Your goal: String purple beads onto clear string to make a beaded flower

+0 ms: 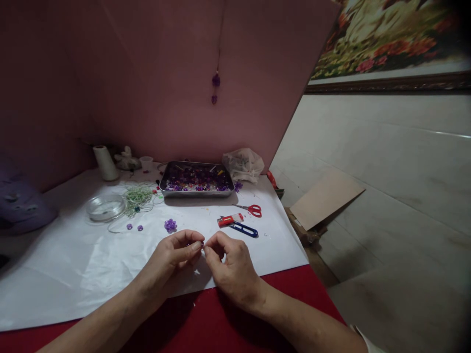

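Note:
Both hands meet above the front edge of the white sheet [121,264]. My left hand [184,252] is closed in a pinch around something small and dark that its fingers mostly hide. Fingertips of my right hand [224,257] are pinched at the same spot, close against the left ones; what they hold is too small to tell. A purple beaded flower [170,225] lies just beyond my left hand. Two small purple beads [134,227] rest farther left. Behind sits a metal tray [198,194] of purple, clear and other coloured beads.
Red scissors [254,211], a red lighter [230,220] and a blue-handled cutter [245,229] lie right of centre. Green cord [139,196], a clear round dish [106,208] and a thread spool [106,163] stand left. A plastic bag [243,165] adjoins the tray. A beaded strand [216,81] hangs behind.

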A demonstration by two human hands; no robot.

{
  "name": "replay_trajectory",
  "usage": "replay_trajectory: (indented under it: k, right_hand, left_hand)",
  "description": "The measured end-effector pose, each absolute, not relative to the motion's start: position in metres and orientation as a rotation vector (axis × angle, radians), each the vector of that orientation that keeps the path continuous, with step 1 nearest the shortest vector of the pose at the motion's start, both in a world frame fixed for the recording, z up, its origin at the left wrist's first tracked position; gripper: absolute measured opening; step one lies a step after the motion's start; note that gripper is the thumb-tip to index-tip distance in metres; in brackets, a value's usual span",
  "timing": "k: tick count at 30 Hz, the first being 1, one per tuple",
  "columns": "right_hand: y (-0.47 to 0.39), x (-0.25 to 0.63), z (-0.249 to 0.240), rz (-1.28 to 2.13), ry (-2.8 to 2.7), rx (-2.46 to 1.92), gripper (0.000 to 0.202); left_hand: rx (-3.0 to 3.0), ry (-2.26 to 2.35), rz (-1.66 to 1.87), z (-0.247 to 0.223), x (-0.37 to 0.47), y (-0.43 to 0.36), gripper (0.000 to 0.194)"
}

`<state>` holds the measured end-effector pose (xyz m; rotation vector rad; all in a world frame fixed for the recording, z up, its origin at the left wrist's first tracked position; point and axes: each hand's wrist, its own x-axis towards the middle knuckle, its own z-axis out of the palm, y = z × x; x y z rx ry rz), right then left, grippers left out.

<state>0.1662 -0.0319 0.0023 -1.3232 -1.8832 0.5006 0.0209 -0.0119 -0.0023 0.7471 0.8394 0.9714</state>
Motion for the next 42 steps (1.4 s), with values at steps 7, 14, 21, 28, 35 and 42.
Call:
replay_trajectory:
  k: [7,14,21,28,35,42]
  right_hand:
    - [-0.0346,0.1666,0.0062,0.403,-1.924,-1.274,0.012]
    - [-0.0322,0.1663,0.0062,0.540,-1.857,-1.344,0.014]
    - [-0.0326,0.1672,0.0033,0.537,-1.854,-1.268,0.015]
    - [-0.0322,0.1667,0.0042,0.517,-1.855,-1.289,0.013]
    - [-0.0315,0.1663,0.0046,0.503,-1.855,-1.295,0.013]
    - [-0.0334,0.1664,0.0066,0.484,-1.886,-1.241,0.012]
  left_hand:
    - [0.830,0.852,0.975,-0.0049,0.0200,-0.0127,0.018]
    - [0.879,0.863,0.988,-0.0062,0.0196,-0.0125,0.017]
    - [0.878,0.892,0.992,-0.0057,0.0197,-0.0115,0.018]
    - [0.928,0.905,0.999,-0.0026,0.0194,-0.0137,0.015]
    - [0.952,0.887,1.020,-0.0057,0.0194,-0.0124,0.016]
    - [0.929,0.917,1.031,-0.0042,0.0205,-0.0115,0.014]
